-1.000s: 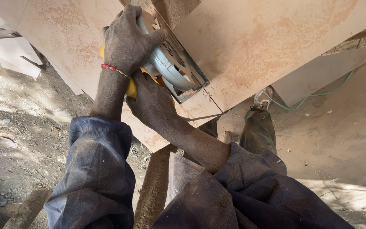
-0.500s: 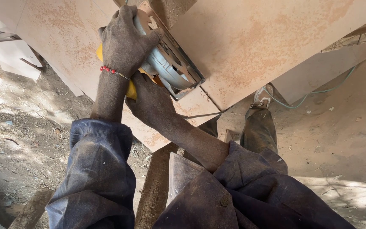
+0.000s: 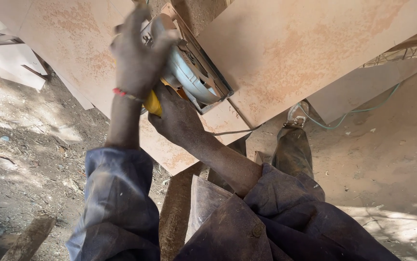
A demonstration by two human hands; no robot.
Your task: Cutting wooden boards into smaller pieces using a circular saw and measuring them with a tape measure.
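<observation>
One circular saw (image 3: 189, 72), taken here as the landmark. Two hands on it: left hand (image 3: 138, 58) over its top, right hand (image 3: 174, 118) just below. One large dusty board (image 3: 305, 53) under the saw. One shoe (image 3: 297, 115) right of it. One green cord (image 3: 358, 108) farther right. Three pale offcuts (image 3: 12, 65) well left of it.

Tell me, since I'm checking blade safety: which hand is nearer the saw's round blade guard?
Left. The left hand grips beside the silver blade guard; the right hand holds the yellow handle below it.
</observation>
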